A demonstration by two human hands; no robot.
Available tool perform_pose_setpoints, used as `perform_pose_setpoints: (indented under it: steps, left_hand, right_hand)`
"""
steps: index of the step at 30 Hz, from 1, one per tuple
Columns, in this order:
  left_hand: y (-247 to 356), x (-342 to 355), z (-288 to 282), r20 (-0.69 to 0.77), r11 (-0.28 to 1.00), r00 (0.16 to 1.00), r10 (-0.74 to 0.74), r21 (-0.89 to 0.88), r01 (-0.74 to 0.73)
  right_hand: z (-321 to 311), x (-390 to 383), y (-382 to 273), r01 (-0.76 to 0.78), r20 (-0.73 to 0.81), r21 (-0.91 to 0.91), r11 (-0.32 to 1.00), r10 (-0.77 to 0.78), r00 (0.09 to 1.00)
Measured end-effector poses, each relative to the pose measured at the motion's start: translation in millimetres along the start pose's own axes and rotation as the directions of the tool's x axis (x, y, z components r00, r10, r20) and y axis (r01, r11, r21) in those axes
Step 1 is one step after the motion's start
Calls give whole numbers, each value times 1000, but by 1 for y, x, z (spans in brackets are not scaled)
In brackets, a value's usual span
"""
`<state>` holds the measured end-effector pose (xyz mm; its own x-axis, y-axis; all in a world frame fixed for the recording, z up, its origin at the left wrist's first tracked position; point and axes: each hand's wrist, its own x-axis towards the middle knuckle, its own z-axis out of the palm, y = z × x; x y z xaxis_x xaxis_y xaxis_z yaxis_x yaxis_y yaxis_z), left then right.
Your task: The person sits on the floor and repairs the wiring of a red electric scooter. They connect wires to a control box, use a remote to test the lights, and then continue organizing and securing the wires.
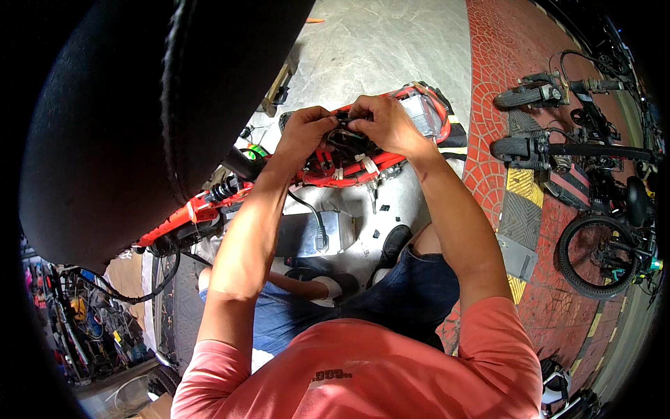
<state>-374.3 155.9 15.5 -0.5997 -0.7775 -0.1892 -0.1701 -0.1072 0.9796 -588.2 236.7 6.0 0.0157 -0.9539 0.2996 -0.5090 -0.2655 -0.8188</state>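
Note:
Both my hands work close together over the open body of a red electric scooter [333, 183]. My left hand [304, 131] is closed, its thumb and fingers pinching at a cluster of black wires [347, 143]. From the other side my right hand [385, 124] pinches at the same wires, its fingertips nearly meeting those of the left. The exact piece between the fingertips is hidden. Just right of my right hand, a silver finned box [420, 114] sits in the red body. White connectors [367, 165] show along its near edge.
A large black padded seat [105, 133] fills the upper left. Below the scooter body stands a silver metal box [296, 234] with a black plugged cable [319, 227]. Small dark scraps [384, 208] lie on the floor. Parked scooters [523, 148] and a bicycle wheel [597, 256] line the right.

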Motion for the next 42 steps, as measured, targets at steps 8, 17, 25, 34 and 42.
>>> perform_pose_setpoints:
  steps: [8, 17, 25, 34, 42]
  left_hand:
    - [0, -2, 2, 8, 1000, 1000, 14, -3, -14]
    - [2, -4, 3, 13, 1000, 1000, 12, -2, -12]
    - [-3, 0, 0, -11, 1000, 1000, -8, -11, 8]
    - [13, -1, 6, 8, 994, 996, -90, 60, 89]
    - [-1, 7, -1, 71, 995, 997, -32, -92, 38]
  right_hand:
    - [-3, -3, -7, -28, 35, -93, 995, 31, 999]
    - [1, -3, -5, 18, 17, -130, 991, -16, 1000]
    - [1, -1, -5, 2, 36, -96, 995, 1, 999]
    - [3, -2, -5, 97, -24, -88, 991, -100, 995]
    - [-8, 2, 5, 270, 15, -242, 932, -275, 961]
